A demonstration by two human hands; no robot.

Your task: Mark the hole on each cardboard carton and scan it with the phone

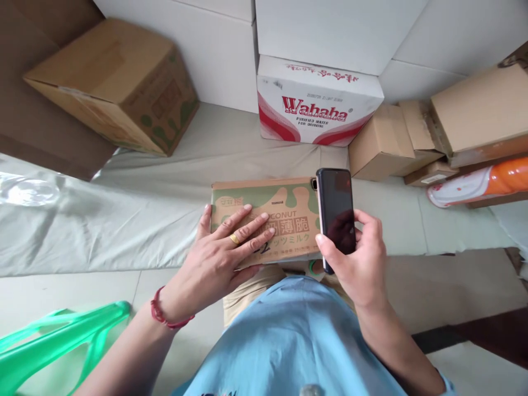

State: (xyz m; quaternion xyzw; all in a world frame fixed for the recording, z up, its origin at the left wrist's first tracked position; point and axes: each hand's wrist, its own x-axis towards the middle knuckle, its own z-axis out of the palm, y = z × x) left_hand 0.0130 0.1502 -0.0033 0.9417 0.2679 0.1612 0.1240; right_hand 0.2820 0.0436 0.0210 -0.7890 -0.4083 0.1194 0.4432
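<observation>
A brown and green cardboard box (pixel 289 203) with printed lettering lies at the front edge of the cloth-covered table (pixel 136 220). My left hand (pixel 226 242), with a gold ring and a red bracelet at the wrist, rests flat across the left part of the box, fingers spread. A smartphone (pixel 337 214) with a dark screen is held upright at the box's right end. My right hand (pixel 361 253) grips its lower part, thumb at the left edge and fingers at the right. The phone hides the box's right edge.
A Wahaha carton (pixel 317 110) stands at the back against white boxes. Another brown and green carton (pixel 119 88) is at the back left. Brown boxes (pixel 383 137) and an orange and white tube (pixel 478 181) lie right. A green plastic stool (pixel 61 341) is on the floor.
</observation>
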